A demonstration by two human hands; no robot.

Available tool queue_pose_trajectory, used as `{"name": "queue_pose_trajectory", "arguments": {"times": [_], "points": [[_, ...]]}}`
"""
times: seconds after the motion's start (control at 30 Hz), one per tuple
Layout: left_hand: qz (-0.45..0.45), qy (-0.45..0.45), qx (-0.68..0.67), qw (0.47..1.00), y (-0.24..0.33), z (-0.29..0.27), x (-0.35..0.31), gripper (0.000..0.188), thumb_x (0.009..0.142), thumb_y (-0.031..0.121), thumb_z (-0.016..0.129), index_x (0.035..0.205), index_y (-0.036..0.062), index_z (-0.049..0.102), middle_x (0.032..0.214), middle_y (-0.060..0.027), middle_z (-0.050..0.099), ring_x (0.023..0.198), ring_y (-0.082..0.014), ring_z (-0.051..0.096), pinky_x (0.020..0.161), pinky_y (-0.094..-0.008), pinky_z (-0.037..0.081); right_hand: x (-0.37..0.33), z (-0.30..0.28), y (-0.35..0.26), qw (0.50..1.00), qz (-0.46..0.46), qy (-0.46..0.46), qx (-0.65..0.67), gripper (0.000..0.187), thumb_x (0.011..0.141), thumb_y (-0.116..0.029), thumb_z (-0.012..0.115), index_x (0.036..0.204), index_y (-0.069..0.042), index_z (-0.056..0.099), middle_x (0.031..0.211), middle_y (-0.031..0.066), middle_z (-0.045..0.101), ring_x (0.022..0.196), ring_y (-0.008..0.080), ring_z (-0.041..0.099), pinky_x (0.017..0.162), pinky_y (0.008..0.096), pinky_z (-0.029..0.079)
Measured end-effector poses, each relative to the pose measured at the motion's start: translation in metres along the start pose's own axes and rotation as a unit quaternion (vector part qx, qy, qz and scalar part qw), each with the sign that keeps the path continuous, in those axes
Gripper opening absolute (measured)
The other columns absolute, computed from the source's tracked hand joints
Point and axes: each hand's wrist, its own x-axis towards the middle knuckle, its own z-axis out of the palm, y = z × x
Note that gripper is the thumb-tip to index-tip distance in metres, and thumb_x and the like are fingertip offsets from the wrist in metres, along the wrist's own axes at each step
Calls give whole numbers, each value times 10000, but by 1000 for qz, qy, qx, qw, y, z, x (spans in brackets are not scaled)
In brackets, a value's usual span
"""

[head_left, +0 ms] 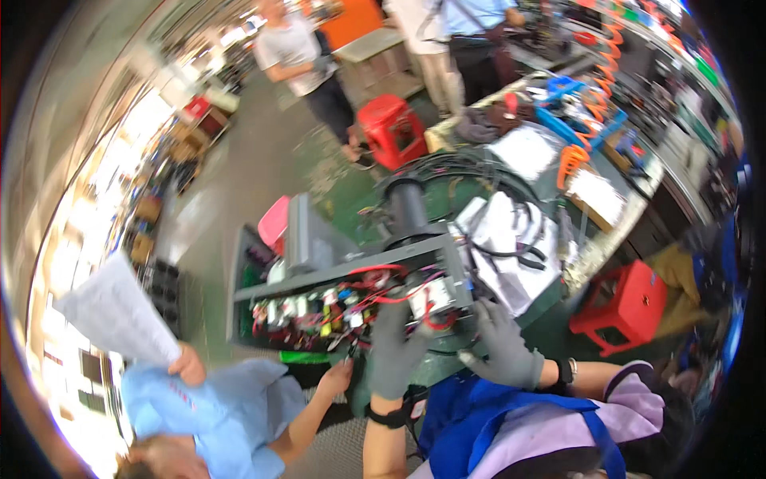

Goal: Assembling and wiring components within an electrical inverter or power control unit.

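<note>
A long grey metal enclosure (343, 267) lies before me, full of coloured wires, connectors and a white block (431, 299) near its right end. My left hand (395, 351), in a grey glove, reaches over its near edge among the wires. Its fingers look stretched with the thumb apart, and I see nothing held; their tips are blurred against the wiring. My right hand (504, 347), also gloved, is just off the enclosure's right corner with fingers spread and nothing in them. Red wires (437, 321) loop between the two hands.
At my left a person in a light blue shirt (215, 415) holds a paper sheet (120, 311), the other hand (339, 379) close to the enclosure. Behind it are a black cable coil (479, 164) and white bags (519, 255). Red stools (622, 307) and several standing people surround the bench.
</note>
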Motion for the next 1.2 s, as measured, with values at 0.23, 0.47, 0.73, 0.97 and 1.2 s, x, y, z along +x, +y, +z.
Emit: {"name": "queue_pose_trajectory", "arguments": {"times": [0.23,0.47,0.73,0.97,1.2], "points": [[-79,58,-59,993,21,25,-9,346,884,155,604,1195,4,585,1060,-148,658,897,-200,639,788,-317,500,-2,5,11,998,26,-58,-27,855,718,-246,739,1344,139,303,1307,340,375,1184,492,411,1006,525,365],[7,80,-52,995,2,35,-12,395,848,145,598,1222,21,562,1086,-260,554,1011,-436,527,879,-437,452,-10,5,10,996,-4,-70,-48,864,719,-259,738,1342,126,280,1288,354,376,1170,501,416,958,544,390],[-74,158,11,985,14,49,-26,376,829,189,601,1158,7,584,1072,-212,586,1024,-397,543,861,-448,453,-1,-17,13,999,-5,-35,26,780,730,-260,729,1356,42,375,1350,240,410,1199,420,447,979,485,413],[-115,202,-42,972,13,54,-40,281,884,131,594,1113,-30,576,992,-124,580,880,-220,571,787,-325,447,-29,-36,43,998,47,-13,37,671,764,-235,713,1331,-12,429,1329,211,452,1166,397,494,962,452,435],[-162,215,-55,962,22,51,-48,298,937,132,568,1183,-36,564,1038,-81,597,933,-153,550,820,-277,443,-44,-36,77,993,113,9,23,607,791,-246,692,1301,-13,459,1336,220,453,1162,402,491,939,464,442]]}}
